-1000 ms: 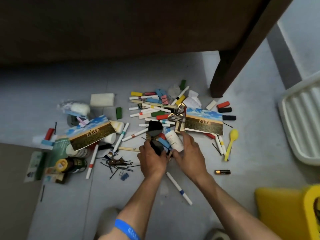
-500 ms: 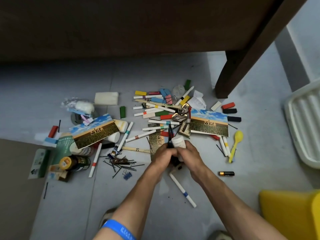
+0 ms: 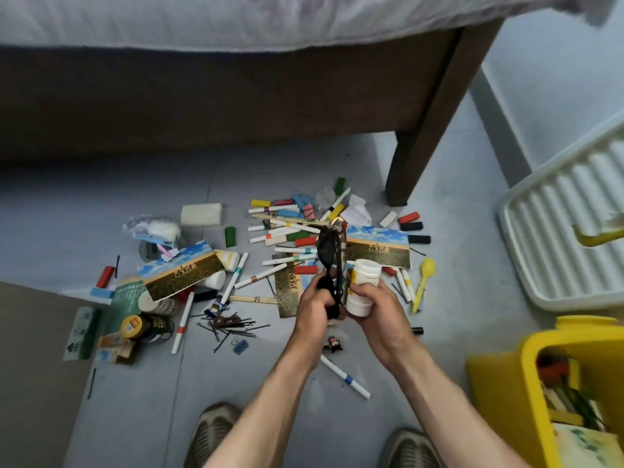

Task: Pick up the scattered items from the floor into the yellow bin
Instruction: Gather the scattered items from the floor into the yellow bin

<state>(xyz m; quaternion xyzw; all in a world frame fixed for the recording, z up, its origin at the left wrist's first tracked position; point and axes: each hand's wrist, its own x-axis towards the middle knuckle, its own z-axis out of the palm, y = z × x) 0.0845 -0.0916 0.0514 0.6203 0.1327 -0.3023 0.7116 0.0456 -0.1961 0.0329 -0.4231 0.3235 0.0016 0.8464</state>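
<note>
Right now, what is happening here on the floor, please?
A person is crouched over a pile of scattered small items on the grey floor beside a bed. The left hand grips a pair of dark sunglasses, and the right hand holds a white plastic bottle; both are lifted above the pile. The yellow plastic bin stands at the right and already holds some things. Many marker pens, coloured blocks, hairpins and picture cards lie on the floor, not yet collected.

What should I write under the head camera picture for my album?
Left hand holds black sunglasses, right hand grips a white bottle, above scattered markers, beside the yellow bin.
</note>
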